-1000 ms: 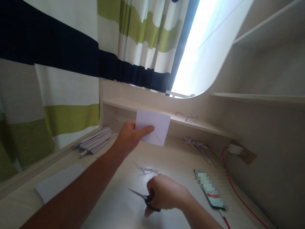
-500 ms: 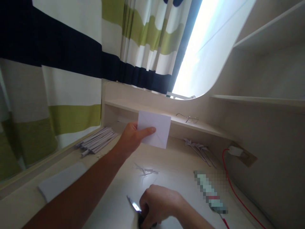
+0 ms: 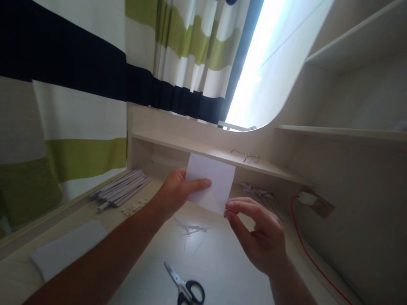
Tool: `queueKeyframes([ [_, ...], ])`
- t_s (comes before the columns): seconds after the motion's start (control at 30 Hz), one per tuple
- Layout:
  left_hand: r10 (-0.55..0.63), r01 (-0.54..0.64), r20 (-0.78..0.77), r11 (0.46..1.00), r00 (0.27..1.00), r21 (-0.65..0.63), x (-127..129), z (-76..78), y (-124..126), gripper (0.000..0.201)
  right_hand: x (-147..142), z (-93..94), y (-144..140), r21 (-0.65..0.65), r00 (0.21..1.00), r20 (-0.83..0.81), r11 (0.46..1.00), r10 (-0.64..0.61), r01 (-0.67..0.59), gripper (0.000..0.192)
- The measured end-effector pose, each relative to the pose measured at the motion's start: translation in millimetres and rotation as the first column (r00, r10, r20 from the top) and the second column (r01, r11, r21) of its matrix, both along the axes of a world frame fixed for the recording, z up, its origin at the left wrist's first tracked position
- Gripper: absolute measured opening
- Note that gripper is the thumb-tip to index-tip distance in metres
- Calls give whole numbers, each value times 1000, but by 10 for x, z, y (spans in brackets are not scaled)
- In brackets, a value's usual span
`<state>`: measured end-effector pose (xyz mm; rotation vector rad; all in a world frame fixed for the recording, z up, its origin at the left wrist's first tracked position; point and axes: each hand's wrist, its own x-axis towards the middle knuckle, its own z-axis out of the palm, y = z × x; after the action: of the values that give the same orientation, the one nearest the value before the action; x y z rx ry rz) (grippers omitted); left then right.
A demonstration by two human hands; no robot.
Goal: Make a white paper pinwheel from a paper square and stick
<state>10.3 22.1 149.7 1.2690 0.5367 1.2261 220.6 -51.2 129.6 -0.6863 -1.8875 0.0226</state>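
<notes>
My left hand holds a folded white piece of paper up above the desk, thumb across its front. My right hand is raised beside it, thumb and forefinger pinching the paper's lower right corner. Black-handled scissors lie on the desk below, free of both hands, blades pointing up and left.
Rolled paper sticks lie in a pile at the desk's back left, a white paper stack nearer left. Thin paper scraps sit mid-desk, folded paper shapes under the shelf. Glasses rest on the shelf; a red cable runs down the right.
My right hand set the scissors down on the desk and rose to the paper's lower right corner. The left hand kept the paper up, shifting slightly lower.
</notes>
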Motion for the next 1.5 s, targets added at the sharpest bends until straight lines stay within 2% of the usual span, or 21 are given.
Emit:
queueKeyframes([
  [0.13, -44, 44, -8, 999, 999, -24, 44, -2, -42, 27, -13, 25, 6, 1, 999, 44, 1000, 7, -7, 31],
  [0.27, -30, 29, -27, 999, 999, -31, 67, -6, -52, 27, 13, 40, 18, -39, 1000, 9, 999, 7, -7, 27],
  [0.67, -36, 35, -38, 999, 999, -22, 84, -18, -51, 26, 63, 118, -6, -84, 992, 113, 995, 53, -43, 24],
  [1.0, -27, 27, -10, 999, 1000, -21, 98, -17, -69, 27, 97, 3, 65, -221, 996, -83, 975, 18, -36, 11],
  [1.17, -21, 21, -17, 1000, 1000, 0, 98, -25, -66, 28, 108, 43, 46, -167, 998, 2, 984, 58, -57, 23],
  [1.5, -22, 22, -37, 1000, 999, 6, 90, -20, -74, 27, 74, 116, 30, -145, 996, 74, 989, 54, -42, 22],
])
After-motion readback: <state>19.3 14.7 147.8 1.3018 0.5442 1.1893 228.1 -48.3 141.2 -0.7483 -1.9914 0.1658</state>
